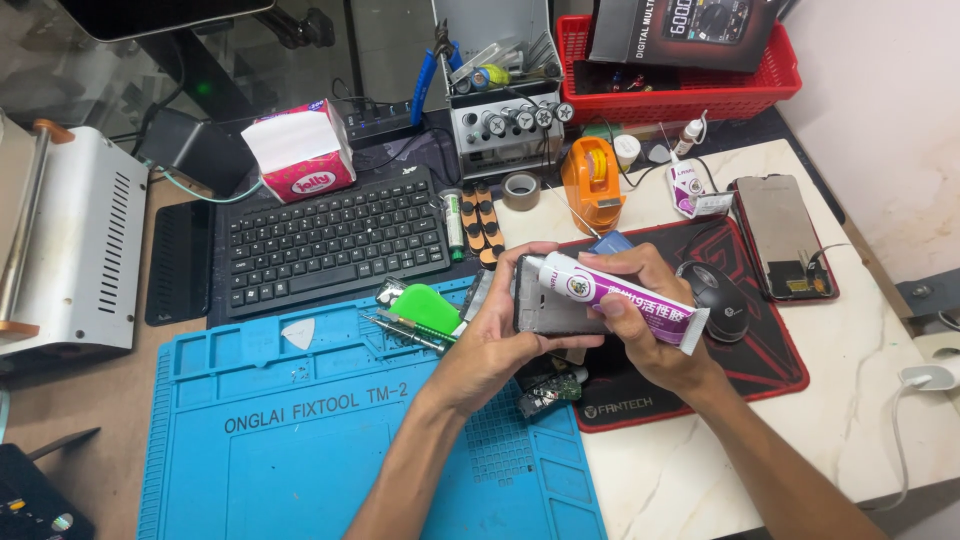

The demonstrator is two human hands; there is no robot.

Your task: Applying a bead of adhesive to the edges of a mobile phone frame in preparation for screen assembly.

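My left hand grips a grey phone frame, held tilted above the right edge of the blue repair mat. My right hand is closed around a white and purple glue tube, whose white nozzle end lies at the frame's upper left corner. The frame's far side is hidden behind the tube and my fingers. Under my hands lie a small green circuit board and other small parts.
A black mouse sits on a red-and-black mouse pad. A dismantled phone, orange tape dispenser, black keyboard, tissue pack, green pry tool, tweezers and red basket surround the work area.
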